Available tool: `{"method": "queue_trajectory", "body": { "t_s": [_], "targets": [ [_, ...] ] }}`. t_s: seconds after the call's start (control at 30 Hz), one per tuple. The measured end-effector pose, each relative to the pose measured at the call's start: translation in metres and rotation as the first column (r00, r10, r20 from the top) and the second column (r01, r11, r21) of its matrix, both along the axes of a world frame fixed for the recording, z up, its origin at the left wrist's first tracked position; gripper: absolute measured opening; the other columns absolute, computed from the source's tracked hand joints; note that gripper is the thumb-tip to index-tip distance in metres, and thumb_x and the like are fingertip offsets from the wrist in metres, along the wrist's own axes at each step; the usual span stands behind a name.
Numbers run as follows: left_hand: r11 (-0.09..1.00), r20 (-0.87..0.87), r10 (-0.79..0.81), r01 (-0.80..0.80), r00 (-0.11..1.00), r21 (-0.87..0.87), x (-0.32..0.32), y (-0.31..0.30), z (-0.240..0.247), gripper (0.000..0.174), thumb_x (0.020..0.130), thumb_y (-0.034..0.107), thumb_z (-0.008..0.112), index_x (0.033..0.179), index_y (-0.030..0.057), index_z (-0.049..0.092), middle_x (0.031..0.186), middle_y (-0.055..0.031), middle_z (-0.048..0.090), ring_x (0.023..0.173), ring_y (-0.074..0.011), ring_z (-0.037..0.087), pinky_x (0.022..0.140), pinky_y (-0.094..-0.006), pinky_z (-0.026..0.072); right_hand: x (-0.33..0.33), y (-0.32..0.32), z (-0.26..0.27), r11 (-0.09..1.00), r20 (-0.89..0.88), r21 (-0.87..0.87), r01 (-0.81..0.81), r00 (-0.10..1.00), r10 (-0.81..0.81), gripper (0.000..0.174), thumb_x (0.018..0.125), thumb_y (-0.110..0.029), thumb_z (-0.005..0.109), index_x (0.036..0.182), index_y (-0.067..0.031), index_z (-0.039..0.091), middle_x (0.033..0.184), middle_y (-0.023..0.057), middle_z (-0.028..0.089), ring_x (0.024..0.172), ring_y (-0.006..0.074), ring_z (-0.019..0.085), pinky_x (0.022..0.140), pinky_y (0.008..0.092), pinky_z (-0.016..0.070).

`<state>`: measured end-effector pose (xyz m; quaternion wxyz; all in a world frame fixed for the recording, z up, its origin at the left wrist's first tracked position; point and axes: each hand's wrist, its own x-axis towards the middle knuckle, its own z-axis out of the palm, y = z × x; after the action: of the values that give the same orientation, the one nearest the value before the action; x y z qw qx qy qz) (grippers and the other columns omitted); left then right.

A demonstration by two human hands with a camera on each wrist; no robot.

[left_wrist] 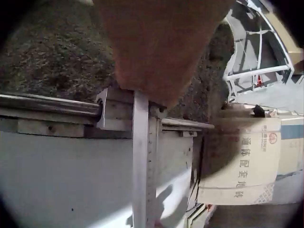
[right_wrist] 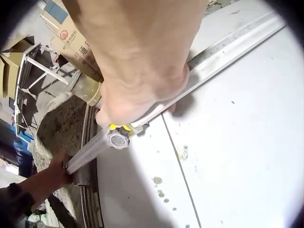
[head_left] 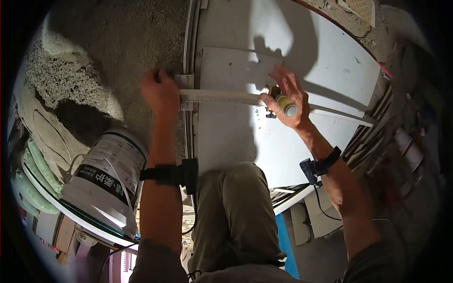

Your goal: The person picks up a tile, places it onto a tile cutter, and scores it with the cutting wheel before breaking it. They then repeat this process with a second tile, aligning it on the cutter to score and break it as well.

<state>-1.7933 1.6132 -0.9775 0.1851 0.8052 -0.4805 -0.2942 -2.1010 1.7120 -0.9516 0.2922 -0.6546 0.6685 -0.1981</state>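
Observation:
A long metal guide bar (head_left: 222,96) with ruler markings lies across a white tile slab (head_left: 226,137). Its left end meets a slider block (left_wrist: 114,109) on a round steel rail (left_wrist: 57,105). My left hand (head_left: 160,92) grips the bar at that end, fingers curled; the forearm hides most of them in the left wrist view. Partway along the bar, my right hand (head_left: 290,96) holds a sliding cutter head with a yellow body, a round grey knob (right_wrist: 118,139) and a clear, pale-yellow cylindrical handle (right_wrist: 85,89). A thin dark line (right_wrist: 178,164) runs across the slab.
A white bucket (head_left: 106,179) with a handle stands left of my left forearm, by grey sandy material (head_left: 75,75). Long strips (head_left: 363,137) lie beyond the slab's right edge. A cardboard carton (left_wrist: 242,159) and a white metal frame (left_wrist: 261,71) are farther off.

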Motion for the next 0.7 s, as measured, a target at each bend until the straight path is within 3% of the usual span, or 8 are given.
{"method": "queue_trajectory", "body": {
  "t_s": [0.1, 0.33, 0.37, 0.43, 0.53, 0.57, 0.63, 0.7],
  "targets": [
    [0.998, -0.039, 0.063, -0.061, 0.997, 0.032, 0.01, 0.034, 0.003, 0.026, 0.099, 0.014, 0.059, 0.109, -0.0065, 0.07, 0.097, -0.0244, 0.073, 0.089, -0.0354, 0.071, 0.083, -0.0452, 0.0527, 0.014, 0.029, 0.01, 0.999, -0.095, 0.034, -0.037, 0.995, 0.04, 0.071, 0.082, -0.03, 0.083, 0.143, -0.0084, 0.054, 0.143, 0.0182, 0.054, 0.12, 0.0392, 0.064, 0.096, 0.0423, 0.0611],
    [0.956, -0.078, 0.208, -0.185, 0.975, 0.229, 0.045, 0.127, 0.005, 0.022, 0.095, 0.006, 0.054, 0.106, -0.0033, 0.07, 0.087, -0.0177, 0.071, 0.08, -0.0284, 0.068, 0.077, -0.0437, 0.0517, 0.049, 0.111, 0.019, 0.997, -0.097, 0.076, -0.005, 0.995, 0.013, 0.067, 0.081, -0.023, 0.081, 0.141, -0.0093, 0.055, 0.143, 0.0188, 0.055, 0.111, 0.04, 0.069, 0.085, 0.0428, 0.0639],
    [0.956, -0.079, 0.209, -0.187, 0.975, 0.228, 0.052, 0.143, -0.003, 0.022, 0.095, 0.006, 0.054, 0.106, -0.0033, 0.07, 0.087, -0.0177, 0.071, 0.08, -0.0284, 0.068, 0.077, -0.0437, 0.0517, 0.052, 0.123, 0.021, 0.996, -0.101, 0.085, -0.016, 0.995, 0.024, 0.068, 0.079, -0.022, 0.08, 0.141, -0.009, 0.055, 0.143, 0.0189, 0.055, 0.111, 0.0414, 0.068, 0.084, 0.0438, 0.0644],
    [0.994, 0.019, 0.096, -0.097, 0.995, 0.055, 0.067, 0.169, -0.017, 0.022, 0.1, 0.009, 0.054, 0.108, -0.0026, 0.071, 0.079, -0.0089, 0.065, 0.067, -0.0162, 0.058, 0.064, -0.0362, 0.0477, 0.059, 0.144, 0.02, 0.997, -0.108, 0.08, -0.007, 0.994, 0.015, 0.069, 0.078, -0.022, 0.081, 0.141, -0.0089, 0.055, 0.143, 0.019, 0.055, 0.112, 0.0418, 0.068, 0.083, 0.0446, 0.0645],
    [0.974, -0.109, 0.201, -0.186, 0.974, 0.133, 0.071, 0.192, -0.008, 0.021, 0.1, 0.009, 0.053, 0.108, -0.0008, 0.07, 0.077, -0.0058, 0.064, 0.066, -0.014, 0.057, 0.063, -0.0348, 0.0465, 0.067, 0.171, 0.014, 0.999, -0.112, 0.053, 0.009, 0.994, -0.003, 0.07, 0.078, -0.021, 0.08, 0.142, -0.0089, 0.055, 0.144, 0.0194, 0.055, 0.113, 0.0421, 0.067, 0.083, 0.0462, 0.0647],
    [0.974, -0.11, 0.201, -0.187, 0.973, 0.132, 0.074, 0.201, -0.009, 0.021, 0.1, 0.009, 0.053, 0.108, -0.0008, 0.07, 0.077, -0.0058, 0.064, 0.066, -0.014, 0.057, 0.063, -0.0348, 0.0465, 0.071, 0.18, 0.013, 0.997, -0.128, 0.072, 0.011, 0.992, -0.002, 0.07, 0.078, -0.021, 0.079, 0.142, -0.0088, 0.054, 0.144, 0.0197, 0.055, 0.113, 0.0419, 0.067, 0.083, 0.046, 0.0646],
    [0.979, -0.074, 0.172, -0.163, 0.982, 0.121, 0.086, 0.219, -0.014, 0.023, 0.093, 0.009, 0.055, 0.104, -0.002, 0.072, 0.079, -0.013, 0.069, 0.072, -0.0253, 0.065, 0.073, -0.0409, 0.0514, 0.076, 0.199, 0.016, 0.994, -0.152, 0.114, 0.0, 0.988, 0.017, 0.067, 0.08, -0.02, 0.075, 0.142, -0.0082, 0.054, 0.144, 0.0205, 0.054, 0.112, 0.0418, 0.067, 0.084, 0.0463, 0.0641],
    [0.987, -0.032, 0.135, -0.132, 0.99, 0.094, 0.093, 0.234, -0.02, 0.023, 0.093, 0.01, 0.055, 0.104, -0.0018, 0.072, 0.078, -0.0127, 0.068, 0.071, -0.0244, 0.064, 0.072, -0.0403, 0.0512, 0.081, 0.212, 0.015, 0.993, -0.158, 0.117, 0.011, 0.987, 0.008, 0.066, 0.08, -0.021, 0.075, 0.142, -0.008, 0.055, 0.145, 0.0206, 0.054, 0.111, 0.0421, 0.068, 0.085, 0.0469, 0.0636]
  ]
}}
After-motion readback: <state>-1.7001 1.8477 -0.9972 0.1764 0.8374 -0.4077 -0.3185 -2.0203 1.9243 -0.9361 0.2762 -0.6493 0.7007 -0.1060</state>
